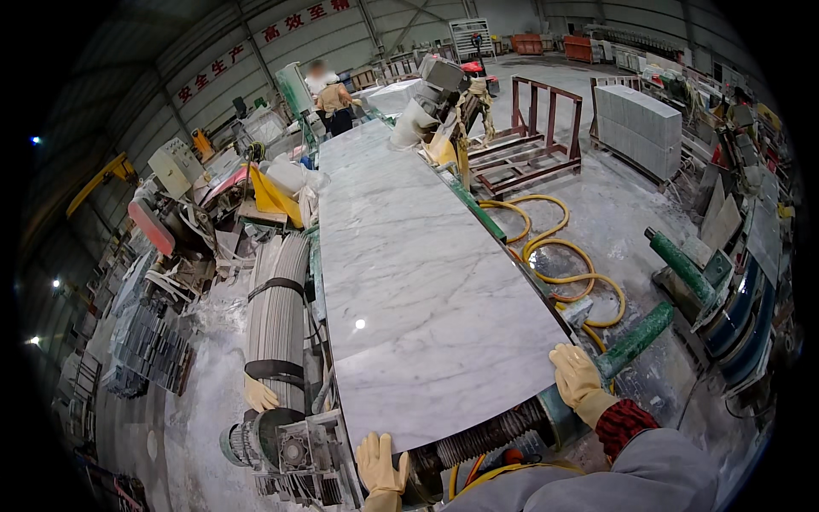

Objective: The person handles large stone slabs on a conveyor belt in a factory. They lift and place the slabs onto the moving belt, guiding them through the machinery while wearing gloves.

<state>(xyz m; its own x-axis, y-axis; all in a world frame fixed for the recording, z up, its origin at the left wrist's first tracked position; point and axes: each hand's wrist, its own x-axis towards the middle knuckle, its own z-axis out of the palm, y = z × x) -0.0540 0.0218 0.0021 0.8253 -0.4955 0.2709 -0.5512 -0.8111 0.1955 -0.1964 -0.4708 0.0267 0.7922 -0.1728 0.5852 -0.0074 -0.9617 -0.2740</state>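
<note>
A long white marble slab [426,290] with grey veins lies flat before me, stretching away over a machine bed. My left hand [380,471], in a cream glove, touches the slab's near left corner. Its fingers are stretched and slightly apart, with the thumb to the right. My right hand [580,384], gloved alike, rests on the right edge near the other corner, its fingers extended over the rim. Beneath the near edge shows a dark ribbed roller [490,435]. Another cream glove [261,394] lies at the left, by a strapped grey ribbed bundle [277,316].
An electric motor [243,444] stands by the near left corner. Green machine arms [636,340] jut out at the right. A yellow hose [589,277] coils on the wet floor near a dark red rack [546,128]. Another person [334,102] stands beyond the far end.
</note>
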